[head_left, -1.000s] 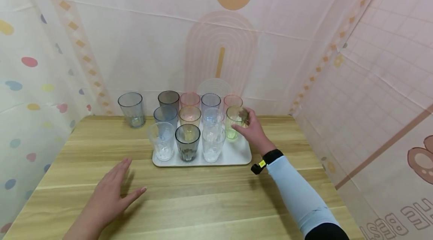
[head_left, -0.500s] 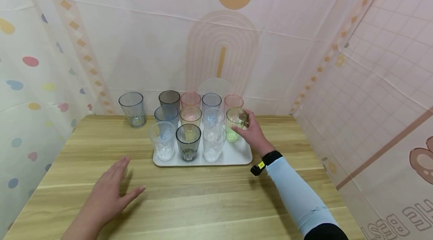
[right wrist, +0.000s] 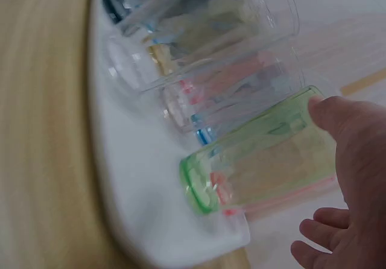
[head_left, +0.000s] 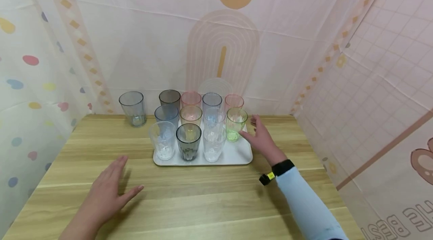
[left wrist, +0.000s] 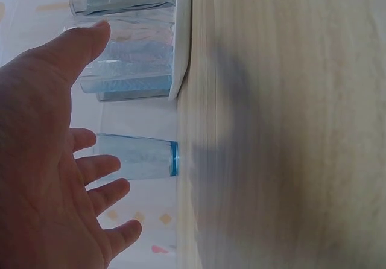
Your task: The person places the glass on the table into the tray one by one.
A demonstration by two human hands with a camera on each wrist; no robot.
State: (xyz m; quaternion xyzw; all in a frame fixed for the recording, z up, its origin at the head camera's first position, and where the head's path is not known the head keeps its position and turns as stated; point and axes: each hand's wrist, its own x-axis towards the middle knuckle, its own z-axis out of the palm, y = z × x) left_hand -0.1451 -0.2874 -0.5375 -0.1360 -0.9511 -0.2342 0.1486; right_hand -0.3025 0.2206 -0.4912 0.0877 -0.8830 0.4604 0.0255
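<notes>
Where the light wooden table [head_left: 209,195] comes nearest the camera, the left hand [head_left: 105,195] lies well short of everything else, fingers straight and spread with the palm down over the boards, holding nothing; the left wrist view shows the same splayed fingers [left wrist: 90,184] with bare wood beside them. Beyond it stands the white rectangular plastic tray [head_left: 236,155], loaded with upright tumblers in three rows: a clear faceted tumbler [head_left: 162,140], a dark grey tumbler [head_left: 188,142] and another clear one [head_left: 214,144] in front, with blue, amber, pink and smoky ones behind. The translucent green plastic tumbler [head_left: 236,124] stands at the right end of the middle row, its long axis vertical and its mouth up, on the tray's right part. It lies just to the left of the right hand [head_left: 262,138], which is by far the nearer hand. That right hand is open, fingers loosely extended, its thumb [right wrist: 341,121] pointing toward the green wall near the rim; whether thumb and tumbler touch or are just apart cannot be told, but nothing is gripped. Farther back and to the left, a lone blue-grey tumbler [head_left: 132,107] stands off the tray, near the pink printed backdrop [head_left: 135,44].
</notes>
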